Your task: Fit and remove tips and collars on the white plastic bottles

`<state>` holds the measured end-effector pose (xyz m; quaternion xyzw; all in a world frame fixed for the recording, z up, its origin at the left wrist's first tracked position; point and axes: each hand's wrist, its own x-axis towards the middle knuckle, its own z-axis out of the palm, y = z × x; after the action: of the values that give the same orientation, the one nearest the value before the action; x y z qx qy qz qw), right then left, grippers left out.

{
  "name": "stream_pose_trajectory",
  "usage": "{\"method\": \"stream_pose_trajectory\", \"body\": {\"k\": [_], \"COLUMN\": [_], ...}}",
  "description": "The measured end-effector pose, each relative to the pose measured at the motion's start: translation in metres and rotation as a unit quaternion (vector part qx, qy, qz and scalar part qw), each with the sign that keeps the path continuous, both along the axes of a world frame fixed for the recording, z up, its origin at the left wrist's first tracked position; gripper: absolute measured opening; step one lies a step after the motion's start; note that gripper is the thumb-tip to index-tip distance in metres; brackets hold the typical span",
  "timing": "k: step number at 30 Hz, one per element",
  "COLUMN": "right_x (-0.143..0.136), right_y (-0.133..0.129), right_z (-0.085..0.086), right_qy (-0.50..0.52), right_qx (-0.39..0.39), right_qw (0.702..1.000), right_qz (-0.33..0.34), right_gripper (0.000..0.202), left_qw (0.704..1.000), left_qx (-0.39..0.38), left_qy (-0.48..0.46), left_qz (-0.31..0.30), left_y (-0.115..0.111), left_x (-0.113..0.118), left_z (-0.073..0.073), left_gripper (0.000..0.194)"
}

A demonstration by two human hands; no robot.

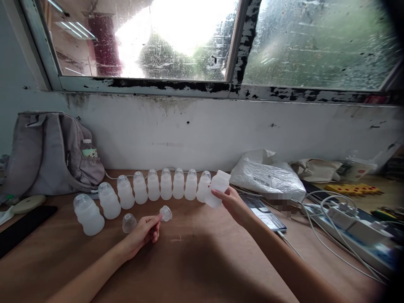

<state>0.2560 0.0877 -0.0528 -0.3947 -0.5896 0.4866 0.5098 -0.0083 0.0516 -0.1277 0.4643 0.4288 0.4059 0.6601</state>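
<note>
In my left hand (147, 231) is a bottle nipple with its collar ring (166, 213), pinched between thumb and fingers above the table. My right hand (230, 198) grips a frosted white baby bottle (217, 189) without a cap, tilted, its neck up and to the right. A clear dome cap (129, 223) rests on the table just left of my left hand. Behind both hands, several capped baby bottles (166, 184) stand upright in a curved row. The nearest one, a larger-looking bottle (89, 214), is at the row's left end.
A grey backpack (53, 151) leans against the wall at left, by a black flat object (27, 229). To the right lie a silvery plastic package (268, 174), a phone (263, 212) on a cable, and a power strip (356, 231) with tangled white cords. A window runs above.
</note>
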Motion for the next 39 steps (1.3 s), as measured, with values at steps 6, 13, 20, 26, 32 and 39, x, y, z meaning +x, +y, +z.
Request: {"method": "stream_pose_trajectory", "body": {"k": [6, 13, 20, 26, 32, 39], "right_x": [0.024, 0.037, 0.037, 0.031, -0.004, -0.057], "right_y": [0.028, 0.042, 0.046, 0.044, 0.003, -0.054], "right_z": [-0.030, -0.068, -0.076, -0.068, -0.026, -0.028], "right_qy": [-0.107, -0.204, -0.186, -0.204, -0.299, -0.428], "right_qx": [0.092, 0.035, 0.022, 0.129, 0.376, 0.347], "right_qw": [0.956, 0.947, 0.959, 0.927, 0.824, 0.833], "right_qz": [-0.258, -0.245, -0.211, -0.286, -0.299, 0.050], "right_gripper": [0.051, 0.055, 0.062, 0.073, 0.030, 0.042], "left_qw": [1.000, 1.000, 0.999, 0.997, 0.988, 0.964], "left_qx": [-0.007, -0.005, 0.022, 0.039, 0.068, 0.143], "left_qy": [-0.019, -0.021, 0.029, 0.053, 0.122, 0.181], "left_qz": [-0.002, -0.005, -0.035, -0.050, -0.071, -0.131], "left_y": [0.000, -0.001, -0.002, -0.001, -0.003, -0.007], "left_x": [0.000, -0.001, -0.001, 0.000, 0.002, 0.005], "left_z": [0.001, 0.002, 0.002, 0.002, -0.001, 0.001], "left_gripper": [0.033, 0.034, 0.037, 0.038, 0.039, 0.039]}}
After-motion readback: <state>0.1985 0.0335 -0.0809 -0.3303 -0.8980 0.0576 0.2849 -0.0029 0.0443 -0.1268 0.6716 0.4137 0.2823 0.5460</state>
